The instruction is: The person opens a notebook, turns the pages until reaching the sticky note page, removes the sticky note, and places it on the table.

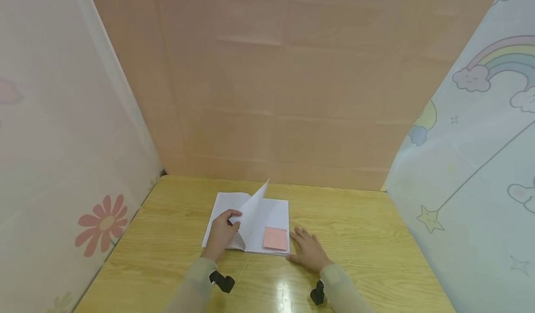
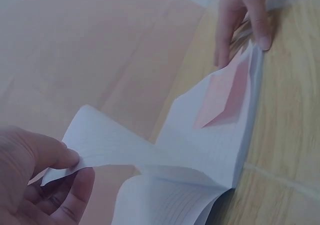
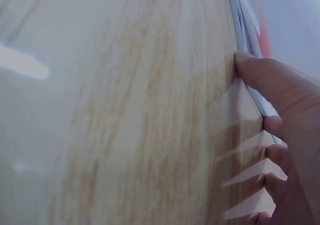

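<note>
A notebook (image 1: 275, 213) with white pages lies open on the wooden table. My left hand (image 1: 220, 235) pinches one page (image 1: 252, 209) between thumb and fingers, and that page stands lifted and curved over the middle of the notebook. In the left wrist view faint ruled lines show on the pages below it. A pink sticky note (image 1: 275, 238) lies on the lower right of the right-hand page, and its free edge stands up in the left wrist view. At the right edge of the notebook my right hand (image 1: 311, 253) rests with fingers spread, thumb at the lower corner.
The wooden table (image 1: 355, 229) extends around the notebook. A plain tan sheet (image 1: 276, 81) hangs behind it. Patterned sheets stand on both sides, the left one (image 1: 54, 164) with flowers and the right one (image 1: 472, 164) with a rainbow and stars. Each wrist carries a black device.
</note>
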